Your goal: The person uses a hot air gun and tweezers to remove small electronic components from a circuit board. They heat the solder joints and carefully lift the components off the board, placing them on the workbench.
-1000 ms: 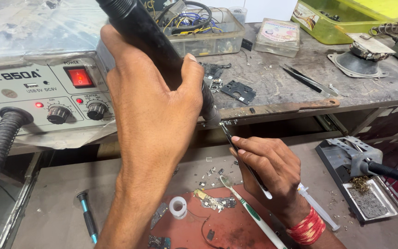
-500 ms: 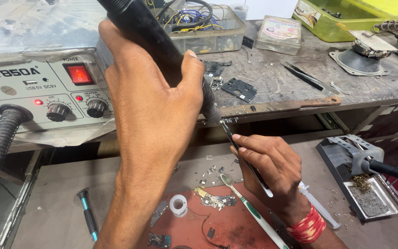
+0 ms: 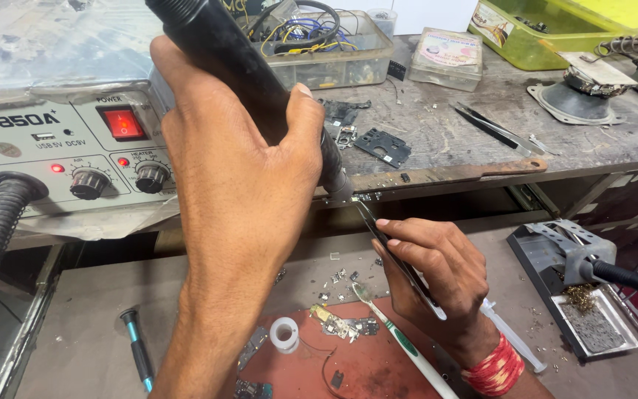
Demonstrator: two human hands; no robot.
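While heat goes to a small part at the counter (image 3: 481, 174) edge: left hand (image 3: 238, 185) clenched around black hot-air handpiece (image 3: 245, 81), nozzle angled down at the workpiece; right hand (image 3: 437, 273) pinching slim tweezers (image 3: 396, 258), tips raised to the same spot, presumably to steady or lift the part. Handpiece thick, matte black, tapering to a metal tip. Behind, grey rework station (image 3: 53, 148) with red switch lit. Below, on a lower surface, red mat (image 3: 363, 369) carrying circuit scraps, solder roll (image 3: 284, 334), toothbrush (image 3: 400, 343).

Bright, even daylight; sharp focus
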